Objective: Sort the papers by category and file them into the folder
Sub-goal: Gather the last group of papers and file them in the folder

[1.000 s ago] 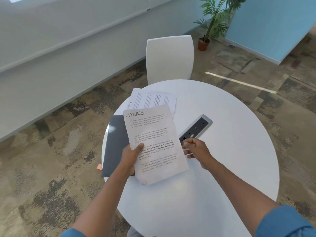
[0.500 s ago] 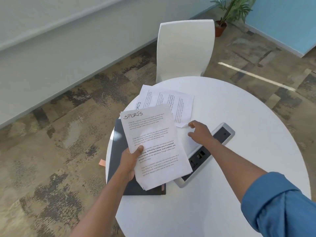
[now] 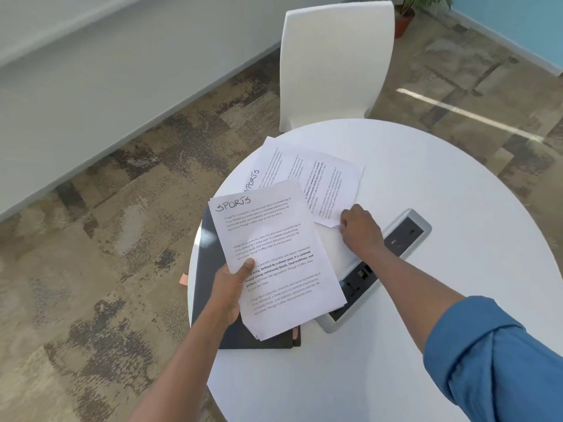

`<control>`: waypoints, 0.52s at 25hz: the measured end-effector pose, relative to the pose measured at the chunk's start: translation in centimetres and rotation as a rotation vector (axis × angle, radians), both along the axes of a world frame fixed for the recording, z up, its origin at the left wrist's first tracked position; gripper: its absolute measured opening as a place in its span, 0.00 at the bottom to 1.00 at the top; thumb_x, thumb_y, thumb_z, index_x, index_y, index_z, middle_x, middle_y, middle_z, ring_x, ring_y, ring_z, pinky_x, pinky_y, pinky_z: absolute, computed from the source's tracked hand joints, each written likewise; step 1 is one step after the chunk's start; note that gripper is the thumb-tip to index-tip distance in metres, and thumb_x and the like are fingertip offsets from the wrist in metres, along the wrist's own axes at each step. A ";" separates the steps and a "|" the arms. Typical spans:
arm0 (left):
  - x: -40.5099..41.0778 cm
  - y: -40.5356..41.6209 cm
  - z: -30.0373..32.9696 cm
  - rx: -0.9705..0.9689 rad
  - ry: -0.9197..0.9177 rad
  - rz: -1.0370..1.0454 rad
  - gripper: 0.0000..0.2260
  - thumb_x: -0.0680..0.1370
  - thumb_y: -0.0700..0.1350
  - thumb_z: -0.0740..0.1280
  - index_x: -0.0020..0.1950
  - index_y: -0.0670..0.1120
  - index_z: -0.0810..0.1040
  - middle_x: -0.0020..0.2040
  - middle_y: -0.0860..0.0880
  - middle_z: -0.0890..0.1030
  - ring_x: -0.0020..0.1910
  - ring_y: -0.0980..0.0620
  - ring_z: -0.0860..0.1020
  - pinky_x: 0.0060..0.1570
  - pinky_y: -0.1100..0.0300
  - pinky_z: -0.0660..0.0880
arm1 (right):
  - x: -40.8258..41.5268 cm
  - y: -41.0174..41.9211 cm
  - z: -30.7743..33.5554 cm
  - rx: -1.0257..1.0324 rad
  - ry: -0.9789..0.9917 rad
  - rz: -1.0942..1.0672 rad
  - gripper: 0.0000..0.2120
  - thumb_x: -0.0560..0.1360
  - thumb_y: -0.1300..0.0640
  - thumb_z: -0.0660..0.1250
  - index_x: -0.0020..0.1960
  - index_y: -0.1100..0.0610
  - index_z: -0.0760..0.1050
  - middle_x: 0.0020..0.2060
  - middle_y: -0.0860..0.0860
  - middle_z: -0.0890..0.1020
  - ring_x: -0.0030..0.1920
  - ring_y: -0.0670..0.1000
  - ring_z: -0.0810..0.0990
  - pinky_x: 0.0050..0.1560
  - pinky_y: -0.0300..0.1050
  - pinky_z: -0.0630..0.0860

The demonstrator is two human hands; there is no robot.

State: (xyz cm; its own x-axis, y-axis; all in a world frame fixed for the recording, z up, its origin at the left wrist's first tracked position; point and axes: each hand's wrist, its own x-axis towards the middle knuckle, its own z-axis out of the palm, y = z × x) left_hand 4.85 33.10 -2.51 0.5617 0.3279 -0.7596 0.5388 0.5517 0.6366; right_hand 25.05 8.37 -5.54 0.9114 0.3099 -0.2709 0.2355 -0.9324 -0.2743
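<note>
My left hand (image 3: 229, 292) grips a thin stack of printed sheets headed "SPORTS" (image 3: 274, 257), thumb on top, held above a dark folder (image 3: 207, 269) that lies closed at the table's left edge. Farther back, loose printed papers (image 3: 307, 175) lie on the white round table (image 3: 426, 208), one also marked "SPORTS". My right hand (image 3: 361, 231) rests at the near corner of those loose papers, fingers curled down onto the corner. Whether it pinches the sheet I cannot tell.
A grey power socket strip (image 3: 399, 248) is set into the table under my right forearm. A white chair (image 3: 332, 62) stands behind the table. A potted plant (image 3: 406, 13) stands at the back right. Patterned carpet lies all around.
My right hand let go of the held stack and reached forward to the corner of the loose papers on the table. The view moved closer to the table.
</note>
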 end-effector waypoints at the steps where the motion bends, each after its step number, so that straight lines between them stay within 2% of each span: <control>1: -0.1 0.0 0.1 0.000 0.003 0.002 0.16 0.76 0.42 0.73 0.63 0.43 0.78 0.55 0.42 0.85 0.55 0.37 0.83 0.57 0.34 0.77 | -0.2 -0.2 0.2 0.000 -0.023 -0.011 0.03 0.78 0.59 0.61 0.47 0.58 0.72 0.47 0.53 0.72 0.48 0.54 0.70 0.40 0.48 0.70; 4: -0.4 -0.8 1.1 -0.003 -0.001 -0.018 0.15 0.77 0.41 0.73 0.63 0.43 0.79 0.55 0.41 0.85 0.54 0.37 0.83 0.56 0.36 0.79 | -1.4 -1.8 1.5 -0.006 -0.093 -0.054 0.03 0.77 0.60 0.61 0.44 0.58 0.72 0.44 0.51 0.73 0.44 0.54 0.69 0.36 0.49 0.71; 7: -0.9 -2.3 2.4 0.016 0.006 -0.058 0.14 0.77 0.41 0.72 0.62 0.42 0.79 0.53 0.40 0.86 0.52 0.38 0.84 0.48 0.44 0.82 | -3.1 -4.7 3.0 -0.021 -0.160 -0.071 0.04 0.76 0.60 0.62 0.42 0.57 0.73 0.42 0.50 0.74 0.44 0.55 0.72 0.35 0.50 0.75; 10: -1.6 -4.1 3.7 0.032 0.020 -0.076 0.11 0.78 0.40 0.71 0.60 0.42 0.80 0.51 0.40 0.86 0.48 0.39 0.85 0.41 0.49 0.82 | -5.4 -8.2 4.2 0.001 -0.165 -0.081 0.05 0.76 0.59 0.63 0.41 0.56 0.71 0.40 0.49 0.76 0.43 0.54 0.72 0.34 0.47 0.71; 13: -2.5 -6.2 4.4 0.027 0.043 -0.080 0.09 0.79 0.39 0.70 0.58 0.42 0.80 0.50 0.40 0.86 0.46 0.40 0.85 0.40 0.49 0.81 | -7.8 -11.3 5.1 0.083 -0.106 -0.109 0.05 0.75 0.57 0.63 0.40 0.54 0.70 0.36 0.47 0.76 0.40 0.54 0.73 0.34 0.46 0.69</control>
